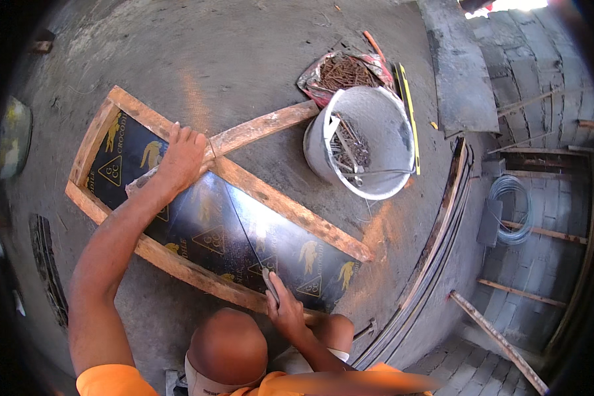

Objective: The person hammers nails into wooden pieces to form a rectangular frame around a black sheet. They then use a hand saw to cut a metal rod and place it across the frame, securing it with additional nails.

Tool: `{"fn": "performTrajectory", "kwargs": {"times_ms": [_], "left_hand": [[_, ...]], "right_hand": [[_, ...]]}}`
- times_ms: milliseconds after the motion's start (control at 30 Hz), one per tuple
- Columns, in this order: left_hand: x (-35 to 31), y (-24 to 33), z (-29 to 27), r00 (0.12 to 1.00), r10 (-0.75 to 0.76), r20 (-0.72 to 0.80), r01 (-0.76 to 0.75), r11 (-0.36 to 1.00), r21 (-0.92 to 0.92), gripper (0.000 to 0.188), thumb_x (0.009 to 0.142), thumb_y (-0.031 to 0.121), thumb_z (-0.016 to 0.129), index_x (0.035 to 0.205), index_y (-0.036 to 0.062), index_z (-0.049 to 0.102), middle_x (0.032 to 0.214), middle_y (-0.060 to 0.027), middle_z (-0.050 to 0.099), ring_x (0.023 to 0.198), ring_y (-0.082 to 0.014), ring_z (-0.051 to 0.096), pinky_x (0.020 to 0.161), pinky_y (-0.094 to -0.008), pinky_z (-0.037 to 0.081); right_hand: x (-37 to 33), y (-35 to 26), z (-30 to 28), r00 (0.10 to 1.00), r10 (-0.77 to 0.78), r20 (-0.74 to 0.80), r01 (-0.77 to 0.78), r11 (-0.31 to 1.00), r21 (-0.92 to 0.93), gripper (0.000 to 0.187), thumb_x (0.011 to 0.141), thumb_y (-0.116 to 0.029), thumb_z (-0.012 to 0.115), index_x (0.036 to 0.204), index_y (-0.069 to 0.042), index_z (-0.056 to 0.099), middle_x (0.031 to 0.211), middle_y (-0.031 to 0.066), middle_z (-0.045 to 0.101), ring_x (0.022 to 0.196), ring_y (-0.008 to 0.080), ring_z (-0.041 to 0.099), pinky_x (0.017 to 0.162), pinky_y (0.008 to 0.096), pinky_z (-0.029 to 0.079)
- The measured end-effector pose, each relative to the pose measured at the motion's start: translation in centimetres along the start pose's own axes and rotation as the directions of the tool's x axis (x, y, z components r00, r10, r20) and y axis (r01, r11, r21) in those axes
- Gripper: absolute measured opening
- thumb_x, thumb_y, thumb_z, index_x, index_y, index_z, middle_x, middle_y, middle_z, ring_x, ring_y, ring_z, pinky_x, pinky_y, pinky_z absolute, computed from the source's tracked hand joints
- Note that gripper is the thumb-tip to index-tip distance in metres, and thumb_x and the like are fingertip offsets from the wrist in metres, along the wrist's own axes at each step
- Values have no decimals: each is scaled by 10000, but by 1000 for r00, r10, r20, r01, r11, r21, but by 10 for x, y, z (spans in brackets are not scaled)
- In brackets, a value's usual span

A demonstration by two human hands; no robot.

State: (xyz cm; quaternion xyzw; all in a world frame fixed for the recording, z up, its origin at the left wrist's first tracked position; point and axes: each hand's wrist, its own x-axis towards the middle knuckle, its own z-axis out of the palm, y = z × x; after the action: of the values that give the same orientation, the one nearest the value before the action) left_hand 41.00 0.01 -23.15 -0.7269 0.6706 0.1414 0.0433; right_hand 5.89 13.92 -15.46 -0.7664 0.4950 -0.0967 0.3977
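Observation:
My left hand [186, 158] is closed over a wooden batten [264, 127], pressing it against a wooden frame. The batten lies slantwise across the frame's far strip [290, 204], one end under my hand and the other near a bucket. My right hand [286, 309] grips the handle of a handsaw [244, 228], seen nearly edge-on as a thin dark line. Its blade runs up and left to the batten, just right of my left hand. A glossy black panel [208, 218] with yellow prints sits within the frame, below the saw.
A grey bucket [393, 142] holding nails and metal bits stands beyond the frame, beside a torn bag of rusty nails [346, 72]. A yellow spirit level [409, 119] lies to their right. Orange sawdust [379, 231] marks the floor. A hammer [364, 330] lies near my knee.

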Motion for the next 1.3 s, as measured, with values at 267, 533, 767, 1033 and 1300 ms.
{"fn": "performTrajectory", "kwargs": {"times_ms": [267, 533, 767, 1033, 1300], "left_hand": [[4, 2, 14, 972, 43, -230, -54, 998, -43, 524, 926, 406, 704, 1238, -6, 615, 1156, -154, 604, 1232, -374, 527, 1218, -608, 254], [-3, -5, 14, 994, 75, -76, -65, 989, 130, 488, 943, 430, 684, 1186, 12, 617, 1131, -147, 633, 1190, -344, 545, 1185, -596, 294], [-3, -5, 23, 982, 109, -155, -81, 982, 172, 499, 990, 451, 618, 1185, -8, 591, 1129, -178, 605, 1200, -384, 532, 1193, -618, 271], [-5, -4, 13, 985, 95, -142, -99, 995, -24, 628, 892, 464, 666, 1261, -34, 561, 1241, -221, 579, 1322, -402, 477, 1210, -636, 236], [3, -6, 25, 987, 90, -131, -80, 994, 76, 758, 909, 524, 677, 1373, -63, 555, 1279, -198, 583, 1442, -413, 414, 1239, -607, 249]], "right_hand": [[213, -10, 75, 997, -82, -12, 81, 995, -50, 596, 1056, -203, 559, 1612, -204, 343, 1130, 329, 693, 1008, 521, 674, 885, 587, 538], [3, -3, 1, 999, 7, -35, -8, 999, -46, 525, 1029, -87, 610, 1536, -85, 473, 1332, 297, 649, 1166, 448, 682, 930, 486, 585], [203, -13, 74, 980, -184, -69, 181, 982, -46, 581, 1041, -129, 589, 1586, -176, 394, 1187, 327, 686, 1008, 521, 689, 831, 545, 576], [205, -14, 81, 954, -232, -190, 221, 972, -76, 621, 1042, -175, 586, 1617, -216, 355, 1051, 319, 701, 913, 514, 695, 790, 595, 566], [90, 11, 55, 992, -53, -111, 53, 999, 1, 569, 1043, -163, 593, 1584, -199, 419, 1185, 278, 704, 1054, 451, 701, 877, 498, 588]]}}
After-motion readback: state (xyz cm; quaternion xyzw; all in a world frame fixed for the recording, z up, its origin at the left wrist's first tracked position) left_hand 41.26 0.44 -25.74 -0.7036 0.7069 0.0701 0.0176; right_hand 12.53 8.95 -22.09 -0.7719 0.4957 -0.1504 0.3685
